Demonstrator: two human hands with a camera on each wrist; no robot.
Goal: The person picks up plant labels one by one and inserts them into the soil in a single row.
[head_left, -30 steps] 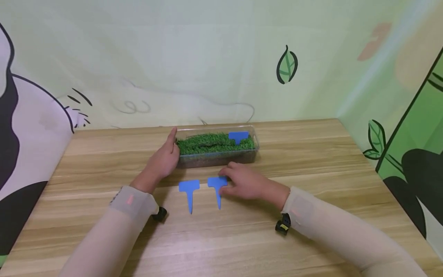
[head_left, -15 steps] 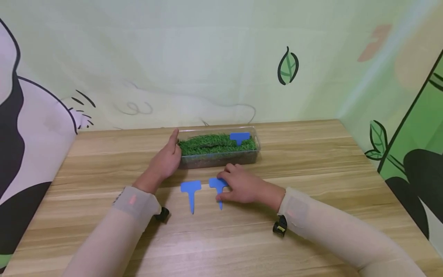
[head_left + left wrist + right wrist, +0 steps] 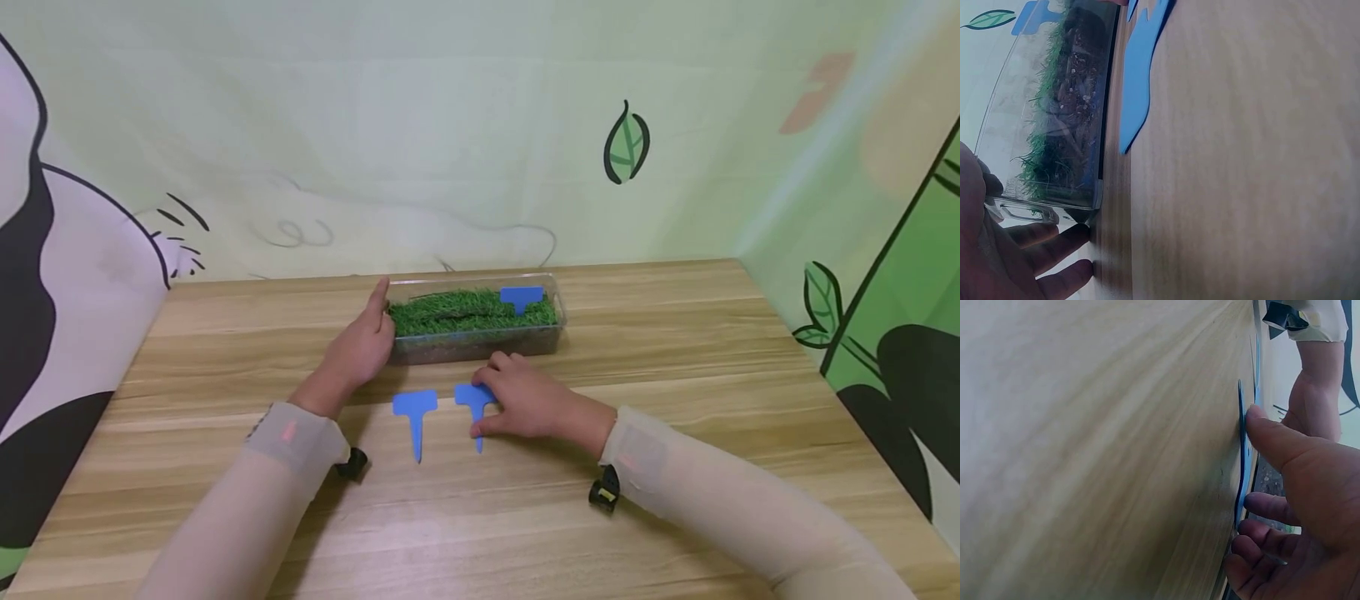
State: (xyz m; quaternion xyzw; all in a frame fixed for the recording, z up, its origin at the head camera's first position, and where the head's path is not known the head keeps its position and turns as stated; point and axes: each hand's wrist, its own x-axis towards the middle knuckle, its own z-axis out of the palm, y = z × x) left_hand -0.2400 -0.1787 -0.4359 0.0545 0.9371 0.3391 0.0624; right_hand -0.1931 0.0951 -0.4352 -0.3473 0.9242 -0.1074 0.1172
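- The right grip is half spread over a blue T-shaped marker, thumb by its stem, fingers at its head — no firm pinch that I can see.
- That marker lies on the bench right under the grip; picking it up looks like the step in hand.
- The next move seems to call for drawing thumb and fingers together on its thin edges.
- Left of this grip, near it, rests a second marker.
- Beyond the grip stands a clear planter of grass; a third marker stands upright in it.
- The left grip, fingers extended, is at the planter's left end — nothing enclosed.
- The planter's near wall stands between right grip and grass.
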